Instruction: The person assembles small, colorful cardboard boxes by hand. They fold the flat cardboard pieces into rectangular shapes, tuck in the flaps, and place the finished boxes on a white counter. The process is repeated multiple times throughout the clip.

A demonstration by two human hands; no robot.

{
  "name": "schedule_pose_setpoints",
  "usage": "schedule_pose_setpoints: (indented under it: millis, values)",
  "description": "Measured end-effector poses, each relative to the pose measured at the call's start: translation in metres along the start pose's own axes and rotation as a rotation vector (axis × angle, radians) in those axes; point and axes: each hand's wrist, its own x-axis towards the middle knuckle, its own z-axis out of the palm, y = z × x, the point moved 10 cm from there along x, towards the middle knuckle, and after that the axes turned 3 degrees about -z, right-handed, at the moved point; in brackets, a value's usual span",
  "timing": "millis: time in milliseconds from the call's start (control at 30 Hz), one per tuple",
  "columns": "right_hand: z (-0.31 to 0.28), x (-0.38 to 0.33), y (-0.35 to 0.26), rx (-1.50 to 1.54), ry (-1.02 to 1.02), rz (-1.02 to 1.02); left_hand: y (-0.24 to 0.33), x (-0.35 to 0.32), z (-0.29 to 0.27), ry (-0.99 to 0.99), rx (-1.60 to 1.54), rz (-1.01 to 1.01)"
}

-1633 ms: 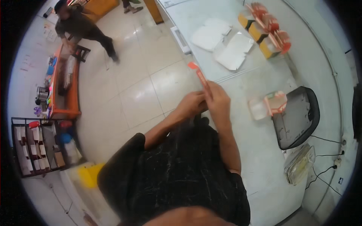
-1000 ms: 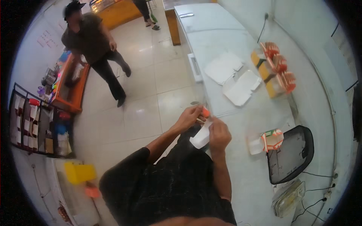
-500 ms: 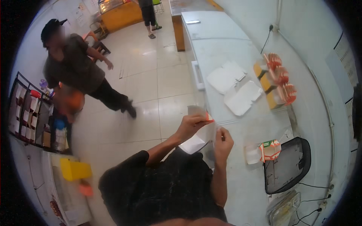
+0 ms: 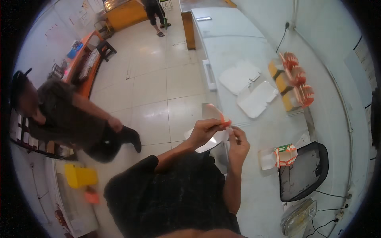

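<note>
In front of my body I hold a thin paper food carton [image 4: 216, 143], partly folded, white inside with orange-red print at its edge. My left hand [image 4: 205, 131] pinches its printed edge between thumb and fingers. My right hand [image 4: 239, 144] is closed on the right side of the same carton, close by my left fingertips. To the right, on the white counter top [image 4: 258, 190], lies a folded orange, white and green carton [image 4: 286, 154]. Two flat white cartons lie farther off, the nearer one [image 4: 258, 99] overlapping the other [image 4: 238, 77].
Nested red-and-white cartons [image 4: 304, 95] with yellow parts stand along the right wall. A black-rimmed grey panel [image 4: 303, 174] and clear plastic packs [image 4: 299, 218] lie nearer, by cables. Left, a person [image 4: 75, 115] walks past a yellow bin [image 4: 81, 175]; another person [image 4: 154, 16] stands far back.
My hands have drawn slightly closer together at the carton's printed edge, and its flap has tilted. The person on the left has come nearer and farther left.
</note>
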Motion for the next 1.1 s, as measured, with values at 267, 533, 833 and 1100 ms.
schedule_pose_setpoints:
  millis: [267,533,833,1100]
  values:
    - [0.009,-0.006,-0.029,-0.142,0.069,-0.212,0.004,-0.002,-0.004,-0.030,0.001,-0.003]
    - [0.016,-0.012,-0.055,-0.258,0.091,-0.376,-0.007,-0.009,-0.011,0.025,-0.088,-0.077]
    - [0.018,-0.005,-0.068,-0.253,0.113,-0.391,-0.013,-0.005,-0.014,0.008,-0.150,-0.121]
    - [0.015,-0.003,-0.072,-0.190,0.058,-0.336,-0.010,-0.007,-0.012,-0.008,-0.254,-0.095]
